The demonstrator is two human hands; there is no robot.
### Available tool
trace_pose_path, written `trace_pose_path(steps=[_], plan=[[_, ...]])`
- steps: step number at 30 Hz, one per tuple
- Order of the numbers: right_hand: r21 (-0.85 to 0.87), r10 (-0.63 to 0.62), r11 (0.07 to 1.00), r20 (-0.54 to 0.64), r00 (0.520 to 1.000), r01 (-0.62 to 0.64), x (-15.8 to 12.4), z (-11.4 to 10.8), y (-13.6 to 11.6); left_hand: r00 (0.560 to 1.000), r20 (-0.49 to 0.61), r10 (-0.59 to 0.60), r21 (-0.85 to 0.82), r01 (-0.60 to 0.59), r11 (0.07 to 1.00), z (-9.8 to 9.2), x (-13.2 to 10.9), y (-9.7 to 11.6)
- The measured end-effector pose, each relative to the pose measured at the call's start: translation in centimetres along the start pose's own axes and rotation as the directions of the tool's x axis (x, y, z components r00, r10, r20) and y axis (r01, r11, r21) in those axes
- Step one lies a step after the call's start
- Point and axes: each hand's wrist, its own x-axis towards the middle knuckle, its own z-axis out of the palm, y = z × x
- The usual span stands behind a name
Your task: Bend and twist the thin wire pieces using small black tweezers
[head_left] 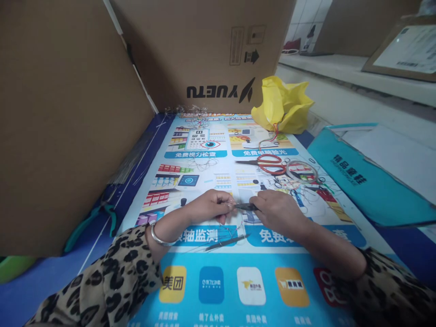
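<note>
My left hand (215, 205) is closed, thumb and fingers pinching a piece of thin wire (232, 205). Fine loops of the wire show at its fingertips. My right hand (281, 209) is wrapped round a pair of dark-jawed pliers (245, 206), whose handles are hidden in the palm. The jaws point left and meet the wire at the left fingertips. Just below the hands, a slim dark pointed tool (227, 242) lies on the printed sheet, with thin wires around it.
Red-handled scissors (271, 164) and a coil of wire (302, 171) lie beyond my right hand, amid loose wires. Cardboard walls (204, 50) stand behind and at left. Teal-handled pliers (109, 214) lie left, a yellow bag (282, 104) at the back, a turquoise box (368, 177) right.
</note>
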Motion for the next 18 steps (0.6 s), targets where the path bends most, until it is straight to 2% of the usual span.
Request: trace_pose_path(steps=[4, 10, 18], plan=[[0.035, 0.02, 0.999, -0.008, 1.0, -0.02, 0.09, 0.12, 0.0, 1.0, -0.01, -0.008, -0.031, 0.007, 1.0, 0.1, 0.05, 0.02], [0.069, 0.071, 0.995, -0.03, 0.997, -0.069, 0.08, 0.13, 0.03, 0.995, -0.095, 0.003, -0.104, -0.013, 0.995, 0.5, 0.16, 0.16], [0.151, 0.113, 0.983, -0.046, 0.993, -0.105, 0.21, 0.55, 0.0, 0.999, -0.02, 0.03, -0.157, -0.033, 0.987, 0.05, 0.17, 0.04]])
